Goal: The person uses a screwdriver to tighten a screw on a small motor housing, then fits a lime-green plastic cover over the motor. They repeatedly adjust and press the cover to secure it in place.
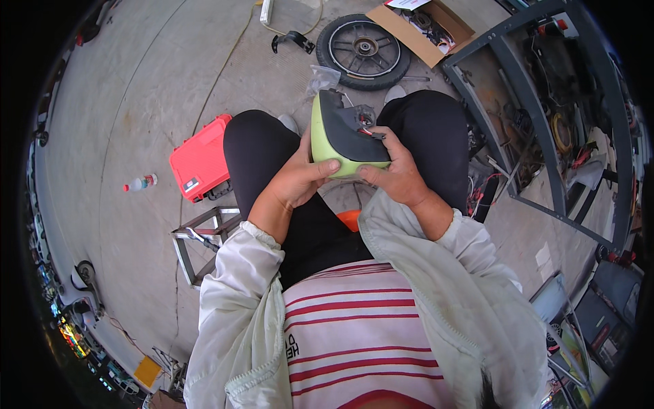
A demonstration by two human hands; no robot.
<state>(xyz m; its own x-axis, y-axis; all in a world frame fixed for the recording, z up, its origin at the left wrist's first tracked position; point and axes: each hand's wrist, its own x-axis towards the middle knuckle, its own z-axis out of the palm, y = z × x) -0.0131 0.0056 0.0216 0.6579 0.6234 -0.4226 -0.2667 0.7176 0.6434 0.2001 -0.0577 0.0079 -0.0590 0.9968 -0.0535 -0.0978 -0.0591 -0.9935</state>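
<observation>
Between my knees I hold up a lime-green and dark grey plastic housing point(346, 140), rounded at its lower side. My left hand point(300, 174) grips its left side, with the thumb across the green face and the fingers hidden behind. On the other side, my right hand point(402, 172) has its thumb at the lower right corner and its index finger on the top edge. Red wires and a clear part point(365, 117) show in a recess of the housing near that index finger. I cannot tell what the housing belongs to.
Ahead on the concrete lie a spoked wheel with tyre point(363, 51), an open cardboard box point(436, 31) and a black bracket point(294, 42). To the left are a red case point(201, 160), a plastic bottle point(141, 183) and a metal step frame point(204, 238). A grey metal rack point(507, 75) stands right.
</observation>
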